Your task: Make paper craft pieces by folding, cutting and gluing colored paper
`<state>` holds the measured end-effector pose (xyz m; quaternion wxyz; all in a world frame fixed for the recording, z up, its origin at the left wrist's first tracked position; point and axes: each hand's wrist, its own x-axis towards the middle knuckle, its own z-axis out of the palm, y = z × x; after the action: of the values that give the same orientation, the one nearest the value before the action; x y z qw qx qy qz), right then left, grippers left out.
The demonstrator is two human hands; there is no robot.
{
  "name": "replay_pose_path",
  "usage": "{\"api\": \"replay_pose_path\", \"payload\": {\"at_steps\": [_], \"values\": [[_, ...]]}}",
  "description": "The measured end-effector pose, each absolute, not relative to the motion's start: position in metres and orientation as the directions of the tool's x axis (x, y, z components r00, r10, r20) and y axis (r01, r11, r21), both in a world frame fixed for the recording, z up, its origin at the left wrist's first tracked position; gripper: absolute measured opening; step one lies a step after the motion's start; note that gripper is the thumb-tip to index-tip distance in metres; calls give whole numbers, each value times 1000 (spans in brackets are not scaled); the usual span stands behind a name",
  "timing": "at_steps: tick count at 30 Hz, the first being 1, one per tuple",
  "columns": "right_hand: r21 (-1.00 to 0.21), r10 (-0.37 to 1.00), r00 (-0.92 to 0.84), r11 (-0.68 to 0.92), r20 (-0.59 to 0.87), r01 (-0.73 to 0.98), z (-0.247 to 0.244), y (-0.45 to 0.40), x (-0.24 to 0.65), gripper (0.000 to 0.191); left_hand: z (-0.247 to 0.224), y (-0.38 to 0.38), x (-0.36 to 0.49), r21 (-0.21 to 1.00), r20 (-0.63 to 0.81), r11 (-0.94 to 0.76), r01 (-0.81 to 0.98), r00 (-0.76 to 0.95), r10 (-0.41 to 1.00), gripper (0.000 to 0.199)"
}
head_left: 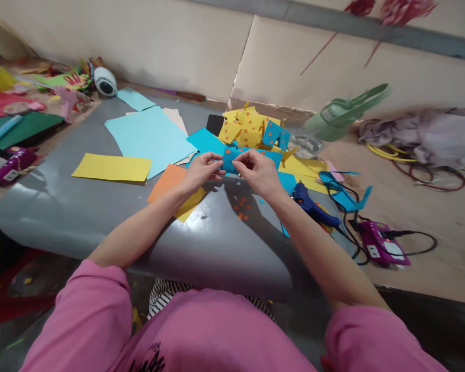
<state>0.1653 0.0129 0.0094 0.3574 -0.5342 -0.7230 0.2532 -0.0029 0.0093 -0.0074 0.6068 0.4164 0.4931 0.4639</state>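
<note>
Both hands are raised close together over the grey table, in front of a blue paper strip (272,156) dotted with orange squares. My left hand (204,172) has its fingers curled round towards the thumb at the strip's left part; whatever lies between them is too small to tell. The thumb and forefinger of my right hand (257,172) are pinched together at the strip, and any piece in the pinch is hidden. Small orange squares (242,206) lie on the table below the hands. Behind the strip is a pile of yellow cut paper (248,124) with orange squares.
Light blue sheets (147,134), a yellow strip (112,167) and orange paper (166,182) lie on the left. To the right are a blue glue gun (313,206), a purple power socket (383,243) with black cables and a green-topped bottle (329,121).
</note>
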Motion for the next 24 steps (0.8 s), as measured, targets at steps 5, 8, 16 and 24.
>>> {"api": "replay_pose_path", "payload": {"at_steps": [5, 8, 16, 24], "values": [[-756, 934, -171, 353, 312, 551, 5, 14, 164, 11, -9, 9, -2, 964, -206, 217, -152, 85, 975, 7], [-749, 929, -199, 370, 313, 549, 3, 14, 165, 12, -9, 8, -2, 963, -209, 223, -152, 99, 973, 6], [-704, 941, -172, 333, 291, 628, 1, 13, 164, 3, -7, 8, -1, 961, -219, 230, -155, 84, 972, 7], [-580, 919, -196, 370, 341, 726, 4, 11, 163, 3, -2, 5, -1, 958, -228, 240, -159, 89, 970, 12]]}}
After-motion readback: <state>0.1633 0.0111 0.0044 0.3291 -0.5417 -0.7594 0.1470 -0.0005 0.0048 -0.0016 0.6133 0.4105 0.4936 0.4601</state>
